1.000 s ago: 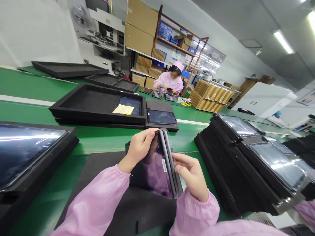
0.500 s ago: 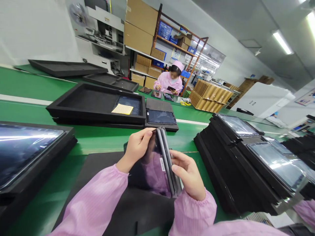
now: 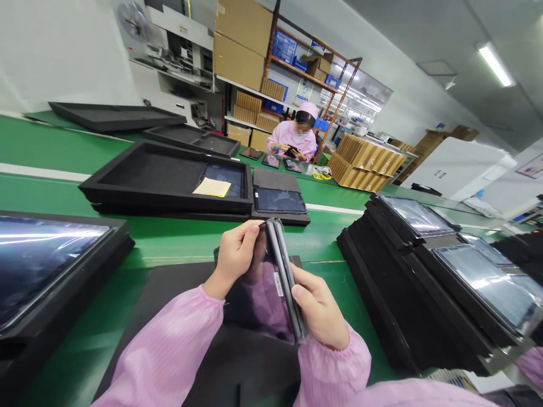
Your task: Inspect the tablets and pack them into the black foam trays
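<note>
Two dark glossy tablets [image 3: 271, 299], face to face or stacked, stand tilted on edge above a black foam mat [image 3: 169, 294]. My left hand [image 3: 235, 251] grips their upper left edge, thumb on top. My right hand [image 3: 320, 305] is closed round their right side, with its thumb on the near edge and its other fingers partly hidden behind. A small white label [image 3: 278, 284] shows near the edge of the front tablet, whose screen reflects a pink sleeve.
Black foam trays [image 3: 169, 212] lie beyond the mat, one with a yellow sticker sheet [image 3: 212, 187]. A large screen [image 3: 46, 254] lies at left. Stacked foam trays with tablets [image 3: 418, 216] stand at right. A person [image 3: 292, 135] sits across the green table [image 3: 173, 240].
My right hand has closed in on the tablets' right side and its fingers have slid further behind them. The tablets have shifted slightly left. Across the table, the person's hands have come together.
</note>
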Demonstrator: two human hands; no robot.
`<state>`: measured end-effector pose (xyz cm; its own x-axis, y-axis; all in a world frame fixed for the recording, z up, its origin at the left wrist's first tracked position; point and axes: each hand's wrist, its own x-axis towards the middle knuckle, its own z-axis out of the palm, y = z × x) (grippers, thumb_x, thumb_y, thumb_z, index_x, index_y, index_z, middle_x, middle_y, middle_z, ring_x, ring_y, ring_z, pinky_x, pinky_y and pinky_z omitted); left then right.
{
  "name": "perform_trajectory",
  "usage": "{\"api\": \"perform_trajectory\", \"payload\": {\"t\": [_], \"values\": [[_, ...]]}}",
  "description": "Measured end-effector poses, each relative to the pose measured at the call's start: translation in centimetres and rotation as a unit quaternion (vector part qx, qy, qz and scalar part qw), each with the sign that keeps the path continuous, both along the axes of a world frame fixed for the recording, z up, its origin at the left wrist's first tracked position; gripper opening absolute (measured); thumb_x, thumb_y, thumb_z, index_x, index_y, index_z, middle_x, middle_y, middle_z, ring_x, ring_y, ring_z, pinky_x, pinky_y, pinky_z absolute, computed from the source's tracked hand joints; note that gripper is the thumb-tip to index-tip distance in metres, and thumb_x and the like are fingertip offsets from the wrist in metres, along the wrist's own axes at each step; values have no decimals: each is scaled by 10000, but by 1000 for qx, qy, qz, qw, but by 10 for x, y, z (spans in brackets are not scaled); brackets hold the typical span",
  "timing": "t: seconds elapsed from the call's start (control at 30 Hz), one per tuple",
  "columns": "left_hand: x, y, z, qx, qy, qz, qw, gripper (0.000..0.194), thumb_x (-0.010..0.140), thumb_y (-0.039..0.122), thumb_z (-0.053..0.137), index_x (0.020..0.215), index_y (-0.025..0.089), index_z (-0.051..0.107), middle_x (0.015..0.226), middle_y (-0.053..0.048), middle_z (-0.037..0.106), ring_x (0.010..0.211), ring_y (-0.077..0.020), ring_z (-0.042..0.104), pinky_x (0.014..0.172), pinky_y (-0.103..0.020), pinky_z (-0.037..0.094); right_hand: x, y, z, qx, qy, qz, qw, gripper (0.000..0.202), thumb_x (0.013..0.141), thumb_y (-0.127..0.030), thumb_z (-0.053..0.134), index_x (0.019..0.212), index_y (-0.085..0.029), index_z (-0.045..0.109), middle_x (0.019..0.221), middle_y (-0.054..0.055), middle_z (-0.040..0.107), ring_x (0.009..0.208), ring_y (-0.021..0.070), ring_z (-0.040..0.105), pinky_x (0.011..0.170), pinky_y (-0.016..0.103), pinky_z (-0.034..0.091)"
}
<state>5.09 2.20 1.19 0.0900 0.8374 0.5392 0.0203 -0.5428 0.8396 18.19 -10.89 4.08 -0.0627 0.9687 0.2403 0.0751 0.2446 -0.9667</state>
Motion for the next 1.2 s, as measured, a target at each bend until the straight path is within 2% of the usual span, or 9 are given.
{"api": "perform_trajectory", "payload": {"t": [0.1,0.2,0.37,0.5,0.7,1.0,1.2], "values": [[-2,2,1,2,-19,12,1000,587,850,703,473,677,184,687,664,-68,731,657,-220,686,623,-296,547,-5,1,-3,1,8,3,1000,485,954,-545,569,1314,-244,688,1331,52,691,1263,275,634,1135,433,452],[-4,4,2,2,-36,15,999,623,826,749,479,643,186,671,637,-67,711,649,-222,680,617,-303,554,-8,1,-7,-3,41,24,999,419,959,-406,562,1329,-248,676,1350,39,680,1299,266,606,1172,438,405],[-6,5,2,8,-42,8,999,627,825,758,481,640,190,674,616,-58,698,633,-218,675,615,-303,559,-6,0,-18,-22,110,36,993,481,851,-271,566,1318,-259,684,1330,19,695,1302,266,599,1200,443,357],[-5,5,1,10,-41,7,999,609,836,734,489,647,188,680,628,-66,711,641,-222,684,626,-303,566,-5,0,-20,-32,117,24,992,520,800,-259,548,1296,-246,702,1306,17,708,1295,263,600,1186,427,373],[-3,6,0,13,-42,12,999,590,843,711,502,654,184,690,641,-70,724,646,-221,688,617,-295,561,-3,3,-19,-51,97,15,994,547,761,-323,554,1270,-204,715,1257,33,730,1221,294,638,1169,448,386],[-4,5,2,13,-28,5,1000,603,846,721,486,659,185,688,646,-65,720,635,-217,674,621,-302,557,-1,2,-14,-42,104,58,992,557,764,-260,532,1298,-218,684,1298,29,706,1247,273,620,1157,418,391],[-5,5,-2,14,-40,-4,999,686,812,813,459,664,185,692,628,-57,713,655,-223,693,623,-299,551,-3,0,-9,-39,96,77,992,573,761,-261,559,1324,-226,665,1307,25,701,1236,274,630,1103,413,458]]}}
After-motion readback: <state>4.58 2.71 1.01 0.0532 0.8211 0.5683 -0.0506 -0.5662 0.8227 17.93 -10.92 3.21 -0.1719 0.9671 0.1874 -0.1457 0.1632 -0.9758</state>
